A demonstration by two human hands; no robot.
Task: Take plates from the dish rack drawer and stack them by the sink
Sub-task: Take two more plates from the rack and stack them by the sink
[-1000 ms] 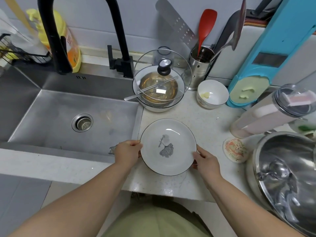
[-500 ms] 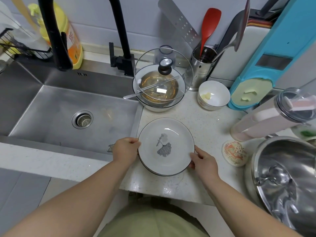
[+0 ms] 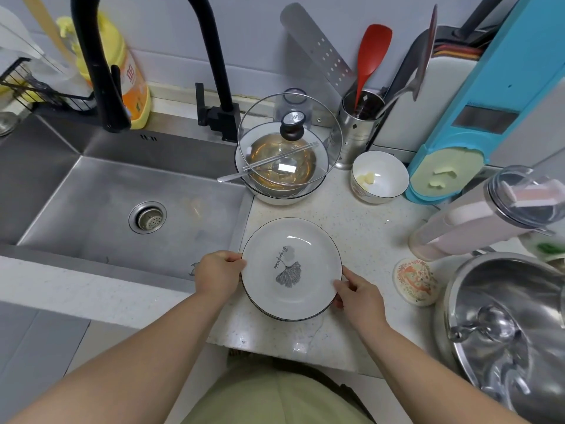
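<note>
Plates (image 3: 292, 267) sit stacked at the worktop's (image 3: 367, 237) sink-side edge, my left hand (image 3: 217, 275) and right hand (image 3: 360, 298) grasping their rims.

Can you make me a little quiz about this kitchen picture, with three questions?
1. True or false: the left hand and right hand both hold the plates.
2. What picture is on the top plate: A fish, B leaf, C star?
3. Which side of the plates is the sink on?

Key: 1 true. 2 B. 3 the person's left.
</note>
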